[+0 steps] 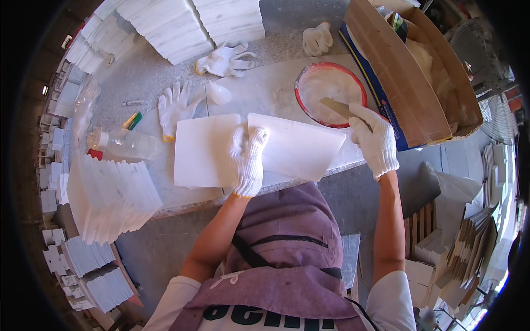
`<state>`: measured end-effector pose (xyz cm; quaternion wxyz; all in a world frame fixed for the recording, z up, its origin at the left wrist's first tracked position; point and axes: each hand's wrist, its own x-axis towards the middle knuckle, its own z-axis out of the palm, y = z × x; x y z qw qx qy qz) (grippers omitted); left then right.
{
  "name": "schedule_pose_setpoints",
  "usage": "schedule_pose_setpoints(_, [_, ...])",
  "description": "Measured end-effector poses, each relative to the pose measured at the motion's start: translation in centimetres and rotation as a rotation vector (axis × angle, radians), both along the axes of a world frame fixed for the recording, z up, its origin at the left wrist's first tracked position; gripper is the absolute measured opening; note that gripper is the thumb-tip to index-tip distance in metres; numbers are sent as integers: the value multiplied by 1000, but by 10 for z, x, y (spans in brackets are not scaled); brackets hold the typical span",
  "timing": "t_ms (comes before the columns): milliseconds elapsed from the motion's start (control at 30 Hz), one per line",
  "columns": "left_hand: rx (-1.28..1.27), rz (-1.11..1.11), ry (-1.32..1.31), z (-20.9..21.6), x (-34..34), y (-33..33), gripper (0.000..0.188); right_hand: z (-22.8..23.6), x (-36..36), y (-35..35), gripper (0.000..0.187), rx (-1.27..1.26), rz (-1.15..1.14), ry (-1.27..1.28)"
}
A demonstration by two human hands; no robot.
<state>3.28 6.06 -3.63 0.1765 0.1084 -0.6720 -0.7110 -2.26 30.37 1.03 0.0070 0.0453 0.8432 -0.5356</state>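
Note:
White knitted gloves cover both hands. My left hand [248, 160] is closed on the left edge of a white tile [301, 144], which sits slightly tilted near the table's front edge. Another white tile [201, 151] lies just left of that hand, partly behind the fingers. My right hand [375, 140] grips a putty knife [338, 107], its flat blade reaching over the rim of a round tub [298, 88]. Red edging runs around this tub, and whitish powder or paste fills it.
Stacked white tiles stand at the left [113, 193] and at the back [165, 27]. Loose gloves [223, 60], a clear bottle [130, 144] and a white rounded lump [221, 95] lie on the table [265, 83]. An open cardboard box [408, 71] borders the right side.

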Motion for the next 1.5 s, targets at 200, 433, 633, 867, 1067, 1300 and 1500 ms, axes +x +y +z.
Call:
schedule_pose_setpoints(200, [75, 52, -16, 8, 0, 6, 20, -4, -7, -8, 28, 95, 54, 19])
schedule_pose_setpoints(433, [8, 69, -21, 9, -2, 6, 17, -5, -9, -11, 29, -42, 55, -49])
schedule_pose_setpoints(633, [18, 58, -39, 9, -12, 8, 16, -8, -10, -6, 29, -208, -22, -120])
schedule_pose_setpoints(867, [34, 27, -149, 7, -29, 10, 15, 23, -3, 14, 34, -374, -112, -37])
schedule_pose_setpoints(1067, [57, 38, -144, 3, -32, 12, 13, 40, 7, 1, 34, -398, -40, -62])
schedule_pose_setpoints(1300, [-27, -27, -142, -2, -42, 12, 23, 33, 13, -16, 34, -394, -20, -62])
schedule_pose_setpoints(1500, [-40, -32, -165, -8, -56, 22, 25, 23, 13, -16, 34, -351, -61, -27])
